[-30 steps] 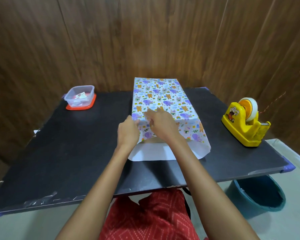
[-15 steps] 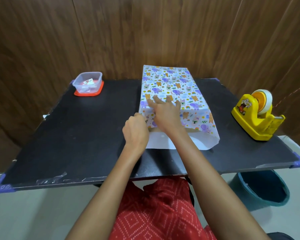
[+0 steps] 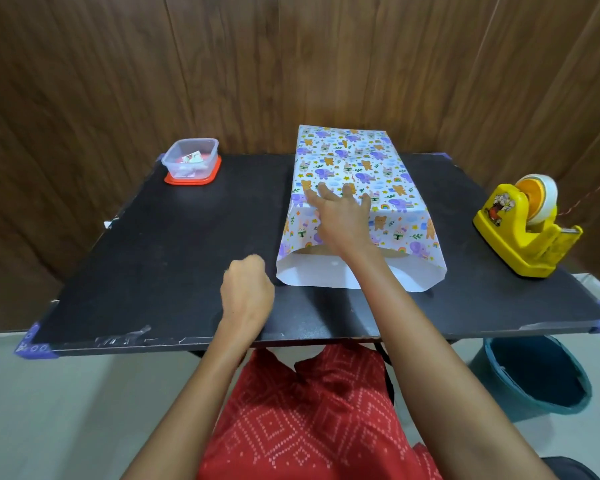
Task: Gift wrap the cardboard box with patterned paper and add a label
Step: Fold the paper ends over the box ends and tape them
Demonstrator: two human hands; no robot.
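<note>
Head view, nearest first: the left hand (image 3: pixel 246 292) is hovering clenched over the black table (image 3: pixel 174 258), gripping nothing that shows, just left of the wrap's open near end. Beyond it, the right hand (image 3: pixel 340 216) is lying released, fingers spread, pressing the patterned paper (image 3: pixel 354 161) flat. The cardboard box (image 3: pixel 310 251) is sitting under that palm, showing only as a brown sliver inside the white-lined opening.

The step appears to be holding the overlap down before taping. Doing it well is probably meaning keeping the palm's weight on the seam so the paper is lying taut and square. Tape would have to come from the yellow tape dispenser (image 3: pixel 523 233), well off to the right of the pressing hand, so swapping the holding hand looks sensible. The 2 open ends are waiting to be folded.

The dispenser is carrying a cartoon sticker without legible words. Far left of both hands, the clear plastic container (image 3: pixel 191 161) is holding small printed cards, too small to read.
</note>
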